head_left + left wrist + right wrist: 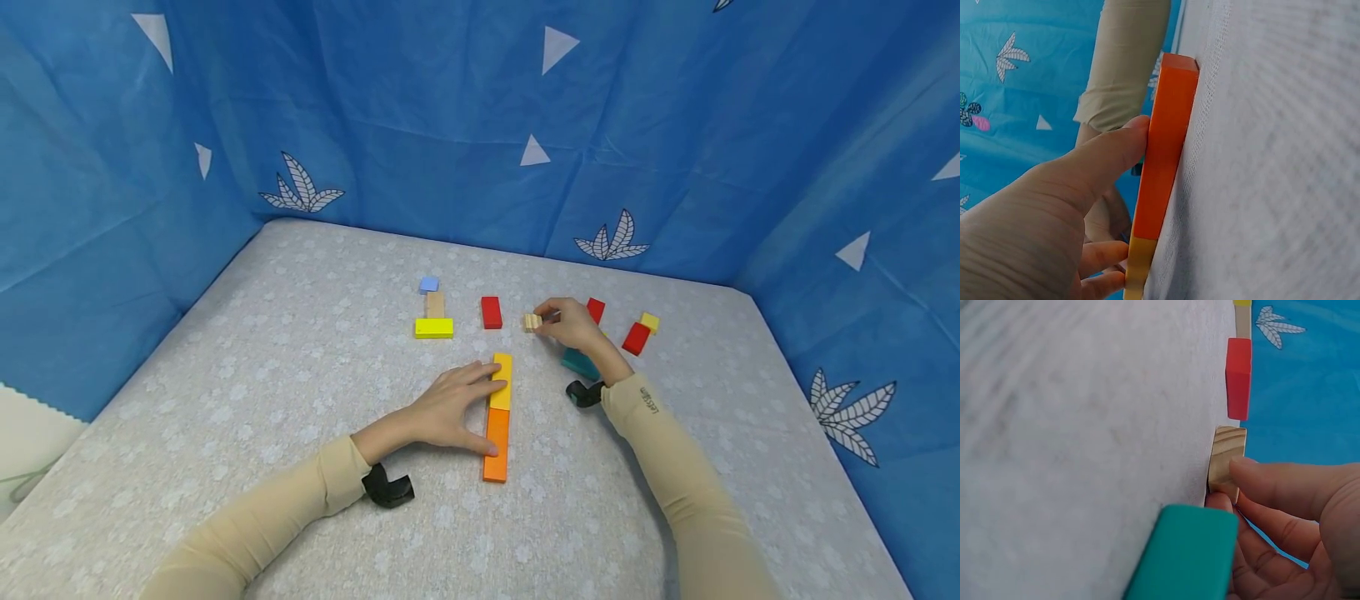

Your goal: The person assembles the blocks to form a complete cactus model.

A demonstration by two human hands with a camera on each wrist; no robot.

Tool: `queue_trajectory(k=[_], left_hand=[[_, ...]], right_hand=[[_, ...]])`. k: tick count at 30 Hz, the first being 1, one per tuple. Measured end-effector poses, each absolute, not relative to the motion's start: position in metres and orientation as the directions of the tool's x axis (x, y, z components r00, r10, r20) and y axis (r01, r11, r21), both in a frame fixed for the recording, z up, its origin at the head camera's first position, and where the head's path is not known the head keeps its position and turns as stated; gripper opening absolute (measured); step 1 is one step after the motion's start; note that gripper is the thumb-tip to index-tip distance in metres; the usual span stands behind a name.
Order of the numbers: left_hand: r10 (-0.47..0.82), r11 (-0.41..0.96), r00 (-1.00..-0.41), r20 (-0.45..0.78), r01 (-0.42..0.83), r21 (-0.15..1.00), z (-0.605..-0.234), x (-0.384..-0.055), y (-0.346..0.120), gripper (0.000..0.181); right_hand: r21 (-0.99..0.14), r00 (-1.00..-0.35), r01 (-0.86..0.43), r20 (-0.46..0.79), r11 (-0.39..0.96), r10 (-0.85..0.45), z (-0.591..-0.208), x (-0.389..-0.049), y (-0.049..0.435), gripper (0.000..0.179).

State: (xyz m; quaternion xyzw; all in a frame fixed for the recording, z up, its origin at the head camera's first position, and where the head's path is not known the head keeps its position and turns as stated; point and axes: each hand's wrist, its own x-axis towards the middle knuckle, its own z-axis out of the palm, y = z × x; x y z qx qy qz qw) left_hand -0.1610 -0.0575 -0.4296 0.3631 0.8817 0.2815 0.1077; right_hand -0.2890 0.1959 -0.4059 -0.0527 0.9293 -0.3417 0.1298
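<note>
My left hand [452,408] lies with fingers spread along an end-to-end pair of blocks. Its thumb touches the orange block [497,446], and its fingertips touch the yellow-orange block [501,382]. The left wrist view shows the thumb against the orange block's face [1169,144]. Farther off, my right hand [572,323] pinches a small plain wooden block [532,322] by one end. In the right wrist view the thumb presses the grained face of that wooden block [1227,456], low at the tabletop. A teal block [1188,550] is close by, partly under the right wrist in the head view.
A red block [491,312] lies left of the right hand. Farther left are a bright yellow block [434,329], a wooden block [436,304] and a blue block [429,284]. Right of the hand lie red blocks [637,338] and a pale yellow block [650,322]. Blue curtains border the table.
</note>
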Motion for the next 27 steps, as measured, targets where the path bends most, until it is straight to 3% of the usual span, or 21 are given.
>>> queue_trajectory(k=[11, 27], left_hand=[[0.699, 0.581, -0.715, 0.014, 0.579, 0.573, -0.43, -0.161, -0.057, 0.092], [0.698, 0.583, -0.716, 0.013, 0.578, 0.571, -0.431, -0.161, -0.057, 0.092]], right_hand=[[-0.663, -0.967, -0.114, -0.096, 0.74, -0.235, -0.408, -0.273, 0.191, 0.032], [-0.701, -0.939, -0.151, -0.118, 0.697, -0.323, -0.408, -0.256, 0.173, 0.031]])
